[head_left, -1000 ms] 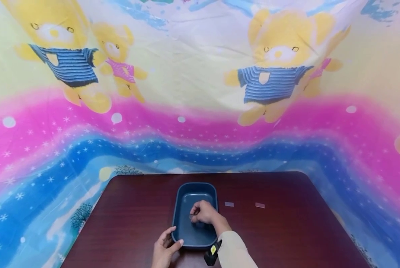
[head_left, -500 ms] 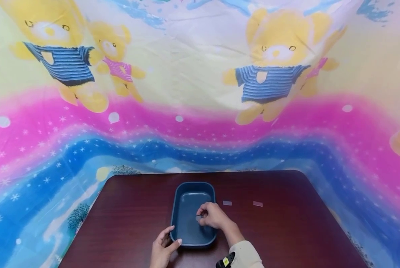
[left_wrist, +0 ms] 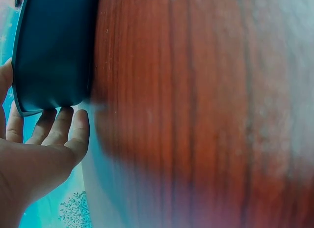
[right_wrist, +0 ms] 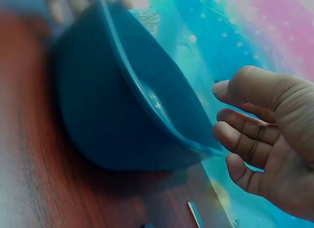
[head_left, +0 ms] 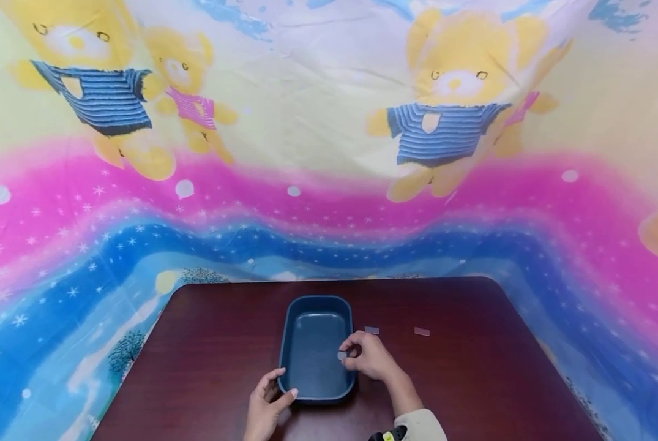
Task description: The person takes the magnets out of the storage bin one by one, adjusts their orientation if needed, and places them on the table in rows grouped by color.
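Observation:
A deep, dark blue-grey tray (head_left: 316,352) with rounded corners rests on the table. My left hand (head_left: 264,405) holds its near left corner, thumb on the near side and fingers along the left side; in the left wrist view the fingertips (left_wrist: 64,115) meet the tray's outer wall. My right hand (head_left: 368,356) is over the tray's right rim, pinching a small, flat, greyish disc-like piece (head_left: 342,355) between thumb and fingers. In the right wrist view only a dark sliver shows at the thumb tip, and the other fingers are loosely bent.
On the dark red-brown wooden table (head_left: 218,349), two small thin rectangular pieces lie right of the tray: a greyish one (head_left: 371,331) near the right hand and a pinkish one (head_left: 422,332) farther right. A bear-printed cloth (head_left: 306,153) hangs behind the table.
My right hand has moved from inside the tray rightward to its right rim, with the small piece pinched. The left hand stays at the near left corner.

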Demonstrator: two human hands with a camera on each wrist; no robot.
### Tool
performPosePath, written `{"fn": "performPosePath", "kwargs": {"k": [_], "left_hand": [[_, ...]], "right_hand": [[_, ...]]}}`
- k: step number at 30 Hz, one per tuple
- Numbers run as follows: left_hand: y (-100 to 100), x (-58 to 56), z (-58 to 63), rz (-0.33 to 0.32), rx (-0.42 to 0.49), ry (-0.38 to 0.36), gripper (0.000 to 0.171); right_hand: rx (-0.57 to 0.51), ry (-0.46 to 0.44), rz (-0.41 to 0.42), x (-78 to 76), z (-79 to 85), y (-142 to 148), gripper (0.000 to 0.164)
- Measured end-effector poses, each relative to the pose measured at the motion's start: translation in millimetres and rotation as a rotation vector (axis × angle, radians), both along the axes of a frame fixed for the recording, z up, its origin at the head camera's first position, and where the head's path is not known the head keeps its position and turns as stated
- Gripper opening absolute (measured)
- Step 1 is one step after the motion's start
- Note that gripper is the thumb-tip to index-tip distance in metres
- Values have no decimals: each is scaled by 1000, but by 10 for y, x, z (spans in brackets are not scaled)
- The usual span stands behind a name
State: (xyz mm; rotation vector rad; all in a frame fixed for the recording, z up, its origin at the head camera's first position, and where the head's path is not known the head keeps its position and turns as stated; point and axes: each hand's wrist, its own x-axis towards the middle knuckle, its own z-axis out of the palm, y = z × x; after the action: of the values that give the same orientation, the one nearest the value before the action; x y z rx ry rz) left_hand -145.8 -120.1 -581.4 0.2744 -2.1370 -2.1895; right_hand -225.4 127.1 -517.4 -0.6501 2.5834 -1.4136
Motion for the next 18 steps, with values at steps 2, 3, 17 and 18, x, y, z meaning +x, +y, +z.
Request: {"fn": "performPosePath", "kwargs": {"k": [2, 3, 17, 18], "left_hand": [[5, -5, 6, 1, 5, -3, 54], [9, -9, 11, 2, 8, -8, 54], [-7, -3, 7, 3, 11, 4, 53], [-8, -2, -2, 9, 8, 2, 53]], "right_hand": [[-28, -33, -10, 19, 12, 72, 14], [-41, -48, -14, 29, 14, 112, 14], [-82, -63, -165, 149, -249, 583, 19], [-83, -66, -179, 157, -258, 615, 20]]}}
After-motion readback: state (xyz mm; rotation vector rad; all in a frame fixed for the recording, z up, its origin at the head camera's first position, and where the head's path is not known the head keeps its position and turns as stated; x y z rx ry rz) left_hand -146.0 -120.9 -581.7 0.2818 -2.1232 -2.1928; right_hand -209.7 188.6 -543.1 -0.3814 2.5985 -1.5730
